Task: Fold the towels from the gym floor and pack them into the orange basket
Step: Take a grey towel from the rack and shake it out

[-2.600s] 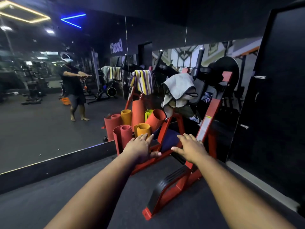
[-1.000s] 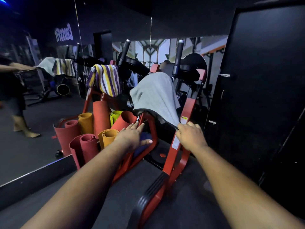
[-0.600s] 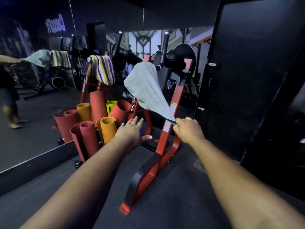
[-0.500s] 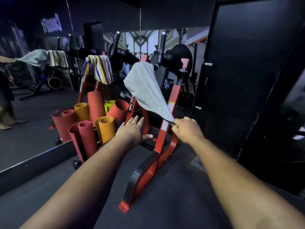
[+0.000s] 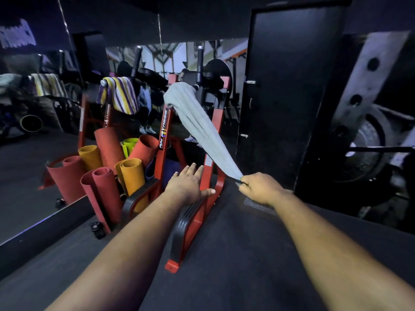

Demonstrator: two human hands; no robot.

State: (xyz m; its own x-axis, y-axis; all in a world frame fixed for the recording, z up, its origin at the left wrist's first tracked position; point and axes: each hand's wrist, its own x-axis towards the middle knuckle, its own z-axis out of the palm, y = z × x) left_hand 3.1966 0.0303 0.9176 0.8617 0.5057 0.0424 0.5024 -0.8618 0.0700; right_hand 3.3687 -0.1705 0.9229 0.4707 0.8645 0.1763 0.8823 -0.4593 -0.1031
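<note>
A grey towel [image 5: 197, 122] hangs from the top of a red exercise machine [image 5: 212, 169] and is stretched taut down to the right. My right hand [image 5: 261, 188] pinches its lower corner. My left hand [image 5: 188, 184] is held out flat with straight fingers in front of the machine's red frame, holding nothing. A striped yellow, purple and white towel [image 5: 120, 95] is draped over a bar at the machine's left. The orange basket is not in view.
Several rolled mats [image 5: 105, 176] in red, orange and green stand left of the machine against a wall mirror [image 5: 33, 135]. A black door [image 5: 289, 90] stands to the right, with a weight rack [image 5: 368, 140] beyond it. Dark floor [image 5: 235, 254] lies below my arms.
My right hand took hold of the grey towel's lower corner and has drawn it down and to the right, stretching it into a narrow band. My left hand stayed flat and open.
</note>
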